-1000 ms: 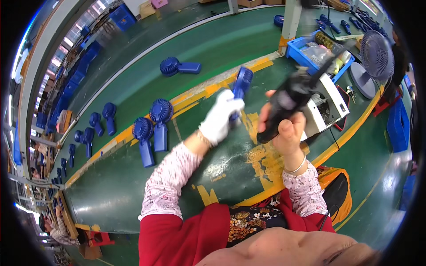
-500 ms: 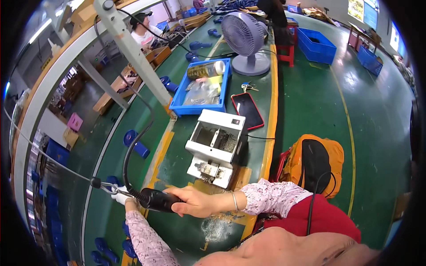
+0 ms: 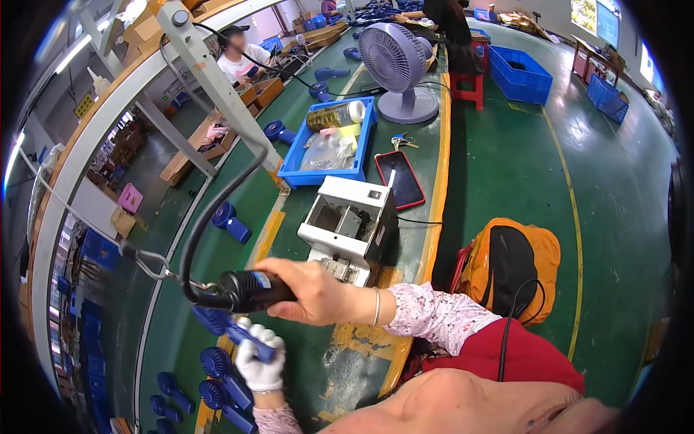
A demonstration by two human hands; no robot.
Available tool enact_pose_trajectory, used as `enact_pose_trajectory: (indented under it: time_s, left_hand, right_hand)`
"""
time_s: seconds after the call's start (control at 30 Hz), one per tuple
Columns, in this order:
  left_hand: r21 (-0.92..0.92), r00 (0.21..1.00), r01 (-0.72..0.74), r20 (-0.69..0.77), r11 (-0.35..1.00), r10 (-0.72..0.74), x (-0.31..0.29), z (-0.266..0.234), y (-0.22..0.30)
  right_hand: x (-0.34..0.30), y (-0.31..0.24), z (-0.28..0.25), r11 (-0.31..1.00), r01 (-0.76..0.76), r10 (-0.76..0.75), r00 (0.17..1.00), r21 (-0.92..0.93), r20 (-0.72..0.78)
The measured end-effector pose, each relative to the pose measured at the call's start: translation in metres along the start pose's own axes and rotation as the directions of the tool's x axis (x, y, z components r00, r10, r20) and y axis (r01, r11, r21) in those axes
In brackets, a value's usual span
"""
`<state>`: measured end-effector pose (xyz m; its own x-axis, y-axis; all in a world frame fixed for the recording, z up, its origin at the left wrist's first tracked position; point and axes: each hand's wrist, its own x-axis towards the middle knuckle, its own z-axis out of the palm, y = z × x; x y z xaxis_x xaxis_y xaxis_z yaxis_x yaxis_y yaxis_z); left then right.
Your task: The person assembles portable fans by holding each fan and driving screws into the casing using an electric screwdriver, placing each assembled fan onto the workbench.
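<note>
Head view: right grip (image 3: 314,293) clasps black driver (image 3: 249,289); gloved left grip (image 3: 260,362) clasps blue fan (image 3: 235,333) beside white box (image 3: 350,224).

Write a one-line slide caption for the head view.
Right hand grips a black corded power tool above a blue handheld fan held by the gloved left hand.

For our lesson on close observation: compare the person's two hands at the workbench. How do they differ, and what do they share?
The left hand wears a white glove; the right hand is bare, with a bracelet at the wrist. The left hand grips a small blue handheld fan; the right hand grips a black corded power screwdriver. The left hand sits lower than the right. Both are closed around something.
</note>
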<state>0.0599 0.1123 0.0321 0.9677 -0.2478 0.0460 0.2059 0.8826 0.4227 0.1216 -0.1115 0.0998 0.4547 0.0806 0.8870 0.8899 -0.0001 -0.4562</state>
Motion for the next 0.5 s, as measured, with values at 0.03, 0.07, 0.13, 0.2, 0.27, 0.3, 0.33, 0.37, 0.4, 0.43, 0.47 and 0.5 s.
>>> enact_pose_trajectory:
  time_s: [0.03, 0.07, 0.13, 0.2, 0.27, 0.3, 0.33, 0.37, 0.4, 0.43, 0.47, 0.5]
  left_hand:
    - [-0.047, 0.998, 0.05, -0.037, 0.998, -0.052, -0.008, 0.006, -0.016]
    - [-0.094, 0.991, 0.095, -0.084, 0.991, -0.103, -0.014, 0.009, -0.03]
    - [-0.127, 0.963, 0.15, -0.206, 0.98, -0.174, -0.022, 0.011, -0.056]
    - [-0.104, 0.929, 0.188, -0.304, 0.977, -0.212, -0.026, 0.021, -0.078]
    - [-0.187, 0.929, 0.216, -0.263, 0.958, -0.26, -0.028, 0.019, -0.089]
    - [-0.227, 0.901, 0.231, -0.317, 0.946, -0.296, -0.027, 0.019, -0.093]
    - [-0.142, 0.901, 0.224, -0.346, 0.964, -0.261, -0.026, 0.017, -0.099]
    - [-0.03, 0.9, 0.233, -0.373, 0.972, -0.227, -0.024, 0.019, -0.105]
    - [0.074, 0.894, 0.231, -0.409, 0.97, -0.181, -0.022, 0.018, -0.108]
    - [0.069, 0.898, 0.226, -0.402, 0.972, -0.18, -0.019, 0.016, -0.111]
    - [0.064, 0.9, 0.218, -0.398, 0.974, -0.175, -0.016, 0.014, -0.113]
    - [0.091, 0.87, 0.214, -0.47, 0.973, -0.147, -0.011, 0.022, -0.115]
  right_hand:
    - [0.004, -0.005, -0.005, 0.999, 0.019, -0.019, 1.0, -0.032, -0.014]
    - [0.005, -0.004, -0.008, 0.998, 0.028, -0.03, 0.999, -0.054, -0.029]
    - [0.0, 0.001, -0.007, 0.999, -0.028, 0.026, 0.997, -0.035, -0.075]
    - [-0.006, 0.006, -0.002, 0.993, -0.108, 0.104, 0.99, -0.047, -0.091]
    - [-0.004, 0.001, -0.003, 0.985, -0.151, 0.141, 0.984, -0.089, -0.105]
    - [-0.004, 0.002, -0.004, 0.982, -0.173, 0.164, 0.98, -0.079, -0.113]
    - [-0.005, 0.003, -0.002, 0.978, -0.199, 0.191, 0.975, -0.062, -0.114]
    - [-0.006, 0.003, 0.0, 0.975, -0.215, 0.205, 0.969, -0.062, -0.137]
    - [-0.009, 0.002, 0.004, 0.903, -0.418, 0.425, 0.903, 0.095, -0.063]
    - [-0.012, 0.003, 0.007, 0.848, -0.443, 0.474, 0.879, 0.292, -0.043]
    - [-0.017, 0.005, 0.012, 0.75, -0.459, 0.527, 0.85, 0.476, -0.012]
    - [-0.023, 0.007, 0.012, 0.723, -0.462, 0.533, 0.846, 0.514, 0.011]
